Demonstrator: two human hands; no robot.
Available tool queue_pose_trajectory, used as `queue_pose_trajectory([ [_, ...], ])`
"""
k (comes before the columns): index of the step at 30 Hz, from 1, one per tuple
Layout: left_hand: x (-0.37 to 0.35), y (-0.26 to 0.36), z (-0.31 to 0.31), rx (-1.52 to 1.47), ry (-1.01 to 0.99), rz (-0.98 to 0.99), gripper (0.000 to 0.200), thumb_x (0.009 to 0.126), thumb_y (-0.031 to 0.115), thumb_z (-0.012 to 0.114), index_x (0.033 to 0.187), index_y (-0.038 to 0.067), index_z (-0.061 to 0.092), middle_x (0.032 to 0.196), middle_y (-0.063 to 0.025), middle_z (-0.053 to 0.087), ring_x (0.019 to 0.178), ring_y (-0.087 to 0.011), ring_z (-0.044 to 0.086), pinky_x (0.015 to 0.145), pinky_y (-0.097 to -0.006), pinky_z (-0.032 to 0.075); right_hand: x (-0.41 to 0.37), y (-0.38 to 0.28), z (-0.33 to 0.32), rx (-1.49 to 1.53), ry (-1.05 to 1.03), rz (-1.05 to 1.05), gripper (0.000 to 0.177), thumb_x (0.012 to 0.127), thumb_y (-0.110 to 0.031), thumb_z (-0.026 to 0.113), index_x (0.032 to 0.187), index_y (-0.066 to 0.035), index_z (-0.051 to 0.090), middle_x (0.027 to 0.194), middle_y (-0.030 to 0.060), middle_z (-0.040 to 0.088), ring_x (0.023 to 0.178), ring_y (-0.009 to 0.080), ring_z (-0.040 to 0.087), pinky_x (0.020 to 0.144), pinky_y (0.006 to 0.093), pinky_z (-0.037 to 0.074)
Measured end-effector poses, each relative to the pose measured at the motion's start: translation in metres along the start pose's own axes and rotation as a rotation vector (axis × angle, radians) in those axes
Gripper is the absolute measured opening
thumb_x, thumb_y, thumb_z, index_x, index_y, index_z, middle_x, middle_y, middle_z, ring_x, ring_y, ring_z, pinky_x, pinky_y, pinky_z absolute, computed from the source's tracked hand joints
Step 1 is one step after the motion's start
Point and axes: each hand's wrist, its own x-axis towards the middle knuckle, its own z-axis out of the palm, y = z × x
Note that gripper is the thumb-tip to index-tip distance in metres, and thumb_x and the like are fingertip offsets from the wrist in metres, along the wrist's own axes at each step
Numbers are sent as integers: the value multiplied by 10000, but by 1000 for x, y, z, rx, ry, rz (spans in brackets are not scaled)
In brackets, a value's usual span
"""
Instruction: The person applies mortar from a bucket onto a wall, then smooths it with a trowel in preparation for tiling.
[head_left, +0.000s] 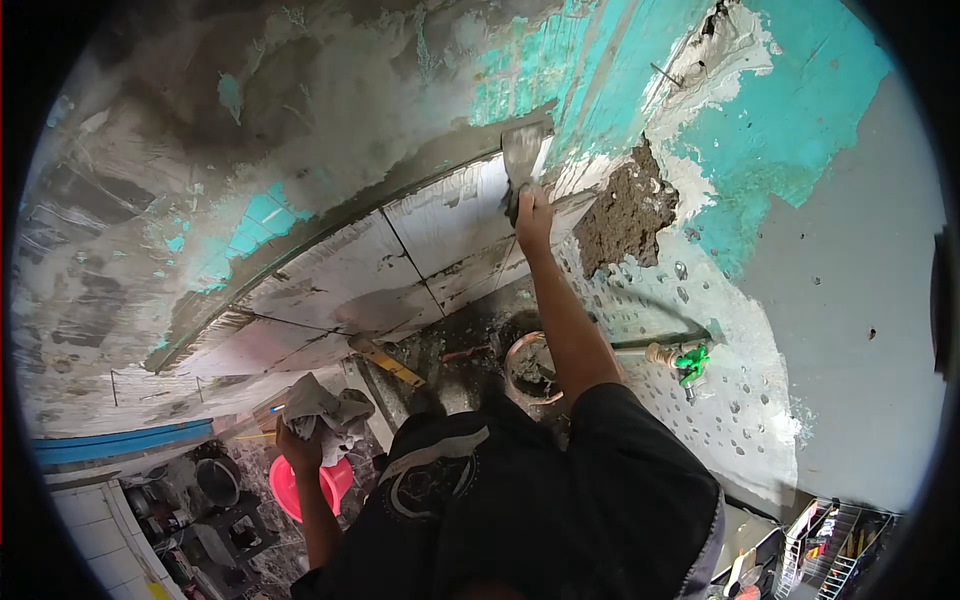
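Note:
My right hand [535, 218] is stretched up to the wall, fingers wrapped round the dark handle of a putty knife [523, 152]. Its broad metal blade lies against the wall, at the right end of a grey mortar strip [400, 183] above the white tiles [450, 222]. Grey smears cover parts of those tiles. Low on the left, my left hand [300, 448] is closed on a crumpled grey rag [325, 412], held above a pink basin [287, 490]. The rag hides some of its fingers.
A green tap [691, 366] sticks out of the pitted wall at right. Below lie a round container [533, 368] with a pale rim and a yellow spirit level [390, 362]. A wire rack [835, 550] stands at lower right. Rough brown masonry [630, 210] shows beside the tiles.

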Motion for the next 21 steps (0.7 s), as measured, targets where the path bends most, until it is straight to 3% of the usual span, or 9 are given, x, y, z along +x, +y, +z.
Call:
queue_pose_trajectory([
  [4,1,-15,8,42,12,-16,403,661,114,714,1004,-33,562,960,-187,575,915,-344,575,797,-381,447,-47,27,-19,-256,15,43,252,904,-212,425,832,-9,556,619,28,478,515,129,422,492,310,344],
  [7,5,-13,15,23,-19,-47,417,655,125,718,1005,-36,559,966,-182,576,950,-338,560,827,-390,432,-75,-11,-43,-52,39,426,216,900,-202,435,889,-23,555,628,6,472,498,114,431,459,293,339],
  [11,13,-13,28,14,-23,-11,423,650,132,721,1003,-31,555,954,-181,575,915,-348,562,800,-398,437,-73,-32,-66,206,98,503,90,890,-158,468,868,-82,511,613,-39,429,460,41,387,409,219,316],
  [14,19,-10,35,-96,-80,-8,426,647,142,728,997,-27,553,940,-181,580,882,-353,573,775,-393,447,-50,-75,-66,197,135,486,90,889,-141,472,821,-83,481,609,-34,437,443,48,390,410,222,334],
  [18,25,-25,41,-45,-44,64,409,646,148,733,975,-18,553,904,-166,590,851,-341,592,756,-380,458,-26,-96,-66,44,176,375,196,863,-145,511,987,6,530,657,21,520,541,86,459,473,252,374],
  [19,25,-28,40,-64,-45,56,408,646,148,733,972,-16,553,901,-165,590,852,-340,592,756,-381,458,-21,-94,-69,-51,173,382,312,847,-136,516,1113,28,511,716,57,567,594,123,499,522,267,405],
  [21,28,-33,38,-110,-48,45,404,645,149,735,968,-13,553,896,-162,590,854,-338,591,756,-381,457,-11,-101,-70,-234,134,315,357,841,-130,514,1160,27,497,731,74,580,607,133,510,543,280,414],
])
